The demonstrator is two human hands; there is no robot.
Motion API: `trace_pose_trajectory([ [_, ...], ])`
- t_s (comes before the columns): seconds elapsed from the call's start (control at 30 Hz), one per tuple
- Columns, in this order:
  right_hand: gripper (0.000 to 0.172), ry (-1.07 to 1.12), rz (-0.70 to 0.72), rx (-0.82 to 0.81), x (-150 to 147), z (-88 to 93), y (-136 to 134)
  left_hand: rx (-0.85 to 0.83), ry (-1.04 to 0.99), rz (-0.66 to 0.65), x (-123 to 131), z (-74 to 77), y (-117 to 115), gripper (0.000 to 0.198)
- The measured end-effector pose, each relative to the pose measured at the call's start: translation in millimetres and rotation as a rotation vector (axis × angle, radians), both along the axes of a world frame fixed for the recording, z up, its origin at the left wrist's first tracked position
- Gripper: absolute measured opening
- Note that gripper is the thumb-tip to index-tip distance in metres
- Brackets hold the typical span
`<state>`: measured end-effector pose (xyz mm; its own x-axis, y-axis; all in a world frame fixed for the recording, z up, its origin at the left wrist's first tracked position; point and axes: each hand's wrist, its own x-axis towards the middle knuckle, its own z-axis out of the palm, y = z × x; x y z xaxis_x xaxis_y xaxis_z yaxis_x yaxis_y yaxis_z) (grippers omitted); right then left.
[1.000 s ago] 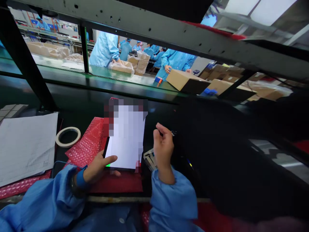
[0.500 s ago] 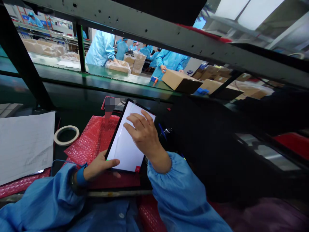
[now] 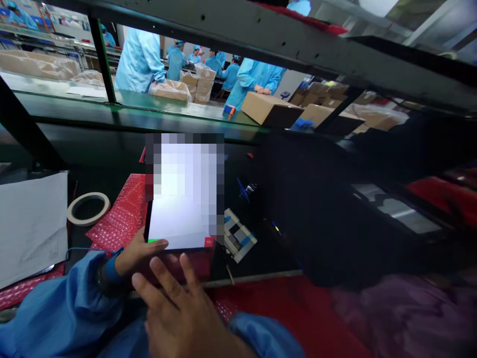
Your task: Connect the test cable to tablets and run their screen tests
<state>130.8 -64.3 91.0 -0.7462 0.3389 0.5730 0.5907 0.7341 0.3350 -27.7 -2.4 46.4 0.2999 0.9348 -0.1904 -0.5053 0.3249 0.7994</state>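
A tablet (image 3: 179,219) with a bright white screen is tilted up over the bench; its upper part is blurred by blocks. Green and red patches show at the screen's lower corners. My left hand (image 3: 143,248) grips its lower left corner, thumb on the front and fingers behind. Below the tablet and nearer to me, my right hand (image 3: 186,303) is raised with fingers spread, holding nothing. Red bubble wrap (image 3: 121,214) lies beside and partly behind the tablet. A blue band with a thin cord circles my left wrist.
A tape roll (image 3: 88,209) and paper sheets (image 3: 32,223) lie at left. Right of the tablet are a small pale taped card (image 3: 238,236) and a blue pen-like item (image 3: 244,190). Dark cloth (image 3: 316,209) covers the right side. Beyond the metal frame, co-workers handle cardboard boxes (image 3: 270,109).
My right hand has left the front of the screen and come down toward me. The tablet has turned more upright and shifted left in view. The camera view has also shifted.
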Motion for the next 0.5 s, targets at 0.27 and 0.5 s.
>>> trace_pose_trajectory([
  [0.27,0.025,1.068,-0.259,-0.369,63.0,-31.5,31.9,0.035,0.189,-0.037,-7.1,-25.0,0.8,0.062],
  [0.5,0.036,1.54,-0.214,-0.94,71.5,-71.4,55.6,0.104,0.245,-0.103,-13.0,-28.1,-1.9,0.049],
])
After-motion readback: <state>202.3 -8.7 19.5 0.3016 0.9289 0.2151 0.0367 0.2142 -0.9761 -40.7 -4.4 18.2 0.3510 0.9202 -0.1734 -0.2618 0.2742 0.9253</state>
